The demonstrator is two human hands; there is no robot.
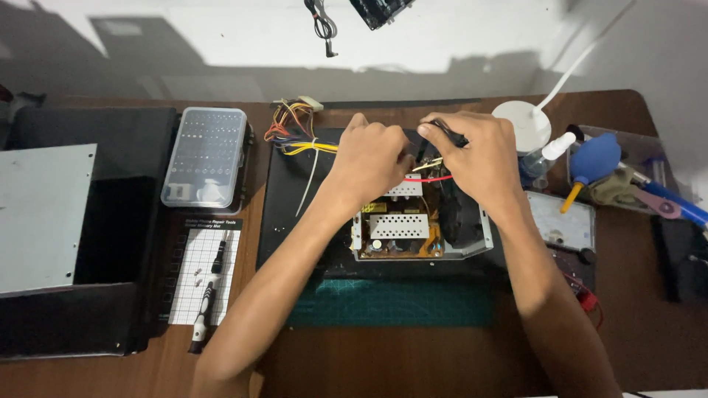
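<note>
An opened power supply unit [413, 236] with a bare circuit board and perforated metal heat sinks lies on a black mat [291, 214] over a green cutting mat [391, 304]. My left hand [372, 158] reaches into its far side, fingers curled near a red wire [436, 179]. My right hand [476, 155] grips a slim black tool [448, 133] over the same spot. A bundle of yellow, red and black wires [295, 133] runs out to the left.
A clear case of screwdriver bits [206, 156] and a gridded screw mat [204, 273] with a screwdriver [203, 313] lie at left, beside a black case [81, 228]. At right are a white lamp base [522, 121], a blue air blower [594, 158] and a meter [562, 221].
</note>
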